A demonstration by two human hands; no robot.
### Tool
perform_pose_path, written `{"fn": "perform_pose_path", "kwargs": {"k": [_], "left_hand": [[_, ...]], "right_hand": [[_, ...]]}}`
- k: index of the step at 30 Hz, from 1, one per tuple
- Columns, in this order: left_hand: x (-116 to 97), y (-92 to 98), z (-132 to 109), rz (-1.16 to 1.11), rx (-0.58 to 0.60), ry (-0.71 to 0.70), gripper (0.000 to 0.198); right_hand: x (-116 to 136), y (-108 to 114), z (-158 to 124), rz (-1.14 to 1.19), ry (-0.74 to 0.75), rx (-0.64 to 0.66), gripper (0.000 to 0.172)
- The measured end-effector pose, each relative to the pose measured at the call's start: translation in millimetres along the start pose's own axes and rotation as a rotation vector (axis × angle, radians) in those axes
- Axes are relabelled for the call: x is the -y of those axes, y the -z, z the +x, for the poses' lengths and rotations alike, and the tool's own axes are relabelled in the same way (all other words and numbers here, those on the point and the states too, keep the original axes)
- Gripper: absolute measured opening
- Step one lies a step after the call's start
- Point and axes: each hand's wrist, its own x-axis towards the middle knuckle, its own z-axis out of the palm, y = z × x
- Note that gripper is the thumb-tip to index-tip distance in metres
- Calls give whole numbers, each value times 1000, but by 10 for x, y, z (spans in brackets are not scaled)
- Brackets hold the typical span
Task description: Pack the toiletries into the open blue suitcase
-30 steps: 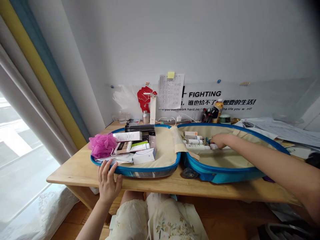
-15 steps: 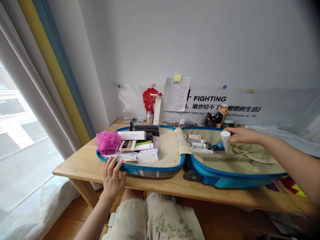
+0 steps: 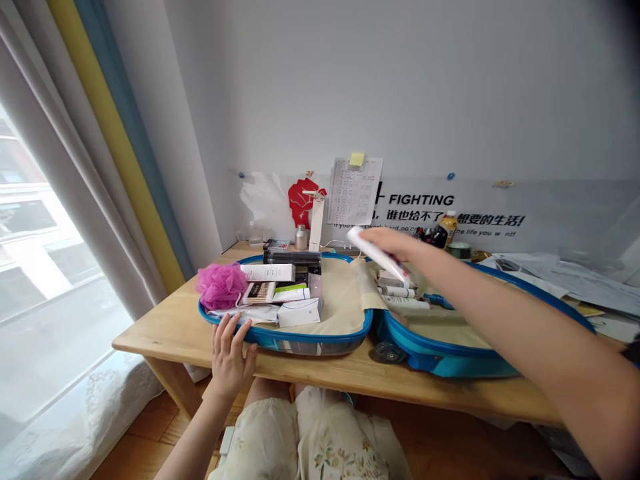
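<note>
A wooden desk [image 3: 165, 333] stands against a grey wall beside a curtained window [image 3: 40, 267]. On it lies an open blue suitcase [image 3: 320, 341], both halves lined in beige. The left half holds a pink bath pouf [image 3: 221, 285] at its left edge, with white cosmetic boxes [image 3: 299, 311] and a long white carton [image 3: 267, 272] packed just beside it, and a dark cylinder [image 3: 293, 256] along the far rim. The right half holds a row of small white tubes [image 3: 395, 291] near the hinge. Along the wall stand a printed sheet [image 3: 354, 191] with a yellow sticky note, a red fist decal [image 3: 301, 200], an orange drink bottle [image 3: 449, 227] and loose papers [image 3: 565, 273] at the far right.

The right hand [image 3: 395, 245] reaches over the hinge, above the suitcase, fingers closed round a white tube [image 3: 379, 255] that tilts down to the right, clear of the things below. The left hand [image 3: 230, 353] rests with spread fingers on the near rim of the left half, holding nothing.
</note>
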Motion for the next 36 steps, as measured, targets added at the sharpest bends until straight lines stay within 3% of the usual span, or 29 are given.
{"fn": "perform_pose_path", "kwargs": {"k": [3,6,12,19,24,29,32,36], "left_hand": [[-9,1,-7,4,14,24,53],[-16,-3,-26,18,25,55,51],[-21,-9,-42,27,24,54,51],[-31,2,-15,14,16,38,50],[-27,7,-16,16,18,31,50],[-30,2,-30,19,31,49,49],[-43,6,-13,13,19,45,49],[-50,15,6,15,11,32,50]], "right_hand": [[148,-460,99,-186,79,241,34],[232,-831,202,-336,149,310,28],[285,-1257,321,-504,201,229,34],[209,-1421,277,-541,217,107,44],[236,-1358,280,-537,253,135,37],[239,-1122,308,-571,260,121,32],[161,-840,336,-597,251,77,28],[-119,-255,409,-656,183,-11,34]]}}
